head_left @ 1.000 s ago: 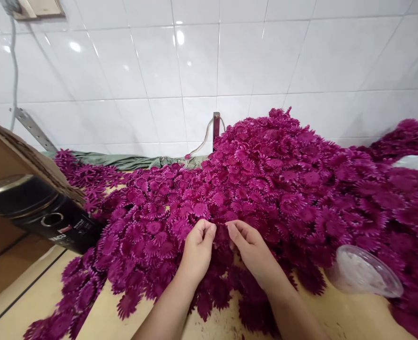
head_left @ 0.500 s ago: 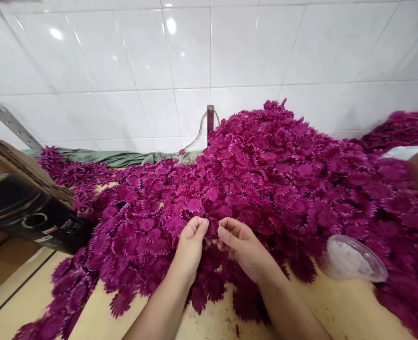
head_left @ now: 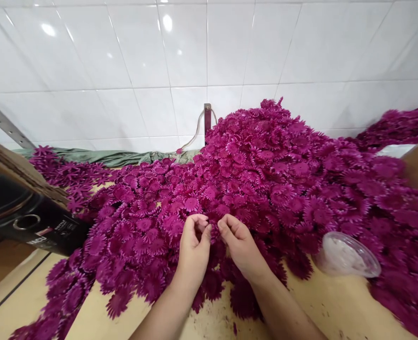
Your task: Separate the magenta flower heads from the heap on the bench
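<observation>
A large heap of magenta flower-shaped pieces (head_left: 251,165) with fringed edges spreads across the table. Above its front part my left hand (head_left: 196,241) has thumb and forefinger curled together at the tips. My right hand (head_left: 239,243) faces it, thumb pressed to forefinger in a pinch. A narrow gap separates the two sets of fingertips. Anything held in either pinch is too small to make out against the magenta pieces behind. Several pieces lie below and between my wrists.
A clear plastic tub (head_left: 348,255) with whitish contents stands at the right. At the left are a black cylindrical container (head_left: 35,217) and a cardboard edge (head_left: 21,165). Star-shaped magenta pieces (head_left: 67,170) lie at back left, before green cloth (head_left: 123,157) and the tiled wall (head_left: 187,52).
A magenta flower piece was between both hands' fingertips; it no longer shows there. The fingertips have drawn slightly apart. The view has shifted a little.
</observation>
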`<action>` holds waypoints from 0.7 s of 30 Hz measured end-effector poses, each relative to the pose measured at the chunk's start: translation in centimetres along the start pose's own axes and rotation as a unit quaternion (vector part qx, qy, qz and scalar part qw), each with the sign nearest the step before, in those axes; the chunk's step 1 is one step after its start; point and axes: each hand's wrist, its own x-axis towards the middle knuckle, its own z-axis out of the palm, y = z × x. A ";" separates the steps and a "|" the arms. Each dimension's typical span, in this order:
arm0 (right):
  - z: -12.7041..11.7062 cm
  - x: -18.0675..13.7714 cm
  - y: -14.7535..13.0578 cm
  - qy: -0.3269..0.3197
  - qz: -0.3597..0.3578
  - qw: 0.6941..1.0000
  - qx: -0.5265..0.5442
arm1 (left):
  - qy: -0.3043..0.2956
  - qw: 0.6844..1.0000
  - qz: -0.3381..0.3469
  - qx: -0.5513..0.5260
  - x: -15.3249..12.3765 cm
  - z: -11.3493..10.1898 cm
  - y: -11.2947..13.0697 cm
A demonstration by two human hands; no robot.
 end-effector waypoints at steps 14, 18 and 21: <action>-0.7 -0.2 -0.5 0.064 -0.041 0.975 -0.208 | -0.069 0.994 -0.075 -0.038 -1.0 0.0 1.4; -1.1 -0.1 -0.3 0.048 -0.008 0.983 -0.177 | -0.072 0.990 -0.107 -0.058 -0.8 -0.2 1.3; -1.2 -0.1 -0.5 0.037 0.011 0.995 -0.095 | -0.084 0.987 -0.120 -0.069 -0.7 -0.5 1.3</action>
